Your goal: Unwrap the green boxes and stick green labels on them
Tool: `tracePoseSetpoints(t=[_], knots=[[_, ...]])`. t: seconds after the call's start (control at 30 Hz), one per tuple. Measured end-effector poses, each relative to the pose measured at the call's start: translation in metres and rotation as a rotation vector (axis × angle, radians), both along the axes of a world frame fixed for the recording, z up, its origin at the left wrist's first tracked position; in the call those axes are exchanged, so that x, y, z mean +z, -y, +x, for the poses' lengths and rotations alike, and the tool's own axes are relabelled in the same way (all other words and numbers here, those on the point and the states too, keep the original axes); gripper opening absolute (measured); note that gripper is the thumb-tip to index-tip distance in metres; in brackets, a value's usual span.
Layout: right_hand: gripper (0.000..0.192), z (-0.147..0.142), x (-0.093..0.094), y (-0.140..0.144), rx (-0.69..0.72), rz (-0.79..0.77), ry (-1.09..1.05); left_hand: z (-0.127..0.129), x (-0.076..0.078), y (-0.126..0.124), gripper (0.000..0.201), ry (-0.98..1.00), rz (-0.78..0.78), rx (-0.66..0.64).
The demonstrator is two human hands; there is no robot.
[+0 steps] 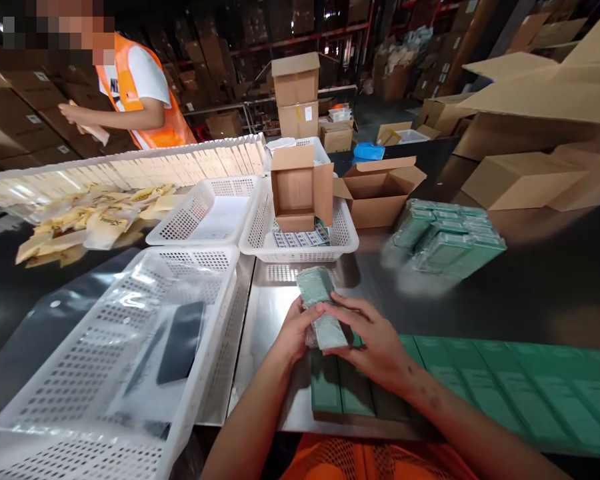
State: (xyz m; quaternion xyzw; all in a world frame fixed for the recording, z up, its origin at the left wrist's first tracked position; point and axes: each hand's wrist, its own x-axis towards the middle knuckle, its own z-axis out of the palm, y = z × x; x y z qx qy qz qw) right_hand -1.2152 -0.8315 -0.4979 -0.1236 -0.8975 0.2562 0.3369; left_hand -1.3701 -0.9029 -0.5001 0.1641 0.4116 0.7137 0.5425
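Note:
A flat green box in a clear plastic sleeve (320, 303) is held over the steel table between both my hands. My left hand (295, 330) grips its left edge and near end. My right hand (375, 340) lies over its right side, with the fingers across the top. Just below it, a row of flat green boxes (505, 393) runs along the near edge of the table to the right. A stack of wrapped green boxes (447, 237) sits further back on the right.
A large white perforated basket (105, 373) with clear bags and a dark phone-like item (183, 341) stands at left. Two smaller white baskets (205, 213) sit behind, one holding an open cardboard box (300, 187). A person in an orange vest (135, 93) works at far left. Cartons (520, 180) crowd the right.

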Motion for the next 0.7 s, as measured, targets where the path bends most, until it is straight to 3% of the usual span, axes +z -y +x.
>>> tracePoseSetpoints(t=[0.07, 0.17, 0.3, 0.4, 0.5, 0.57, 0.63, 0.7], knots=[[0.092, 0.001, -0.004, 0.003, -0.088, 0.016, -0.044, 0.001, -0.001, 0.000, 0.054, -0.024, -0.010, -0.044], [0.088, 0.001, -0.005, 0.008, -0.161, 0.076, -0.046, 0.002, 0.000, -0.003, 0.054, 0.012, -0.033, -0.012], [0.042, -0.001, 0.000, 0.012, -0.191, 0.191, -0.121, 0.005, 0.002, -0.005, 0.060, 0.079, -0.049, -0.001], [0.006, 0.000, 0.002, 0.013, -0.151, 0.236, -0.211, 0.009, -0.002, -0.003, 0.059, -0.003, -0.033, -0.117], [0.010, 0.006, 0.003, 0.012, -0.164, 0.182, -0.270, 0.011, -0.009, 0.000, 0.062, -0.079, -0.052, -0.284], [0.029, 0.011, 0.005, 0.008, -0.198, -0.006, -0.299, 0.010, -0.014, 0.003, 0.059, -0.136, -0.050, -0.300], [0.061, 0.016, 0.009, 0.002, -0.196, -0.359, -0.307, 0.007, -0.016, 0.005, 0.053, -0.236, -0.052, -0.316], [0.071, 0.018, 0.016, -0.007, -0.163, -0.731, -0.237, 0.005, -0.017, 0.006, 0.050, -0.376, -0.048, -0.394]])
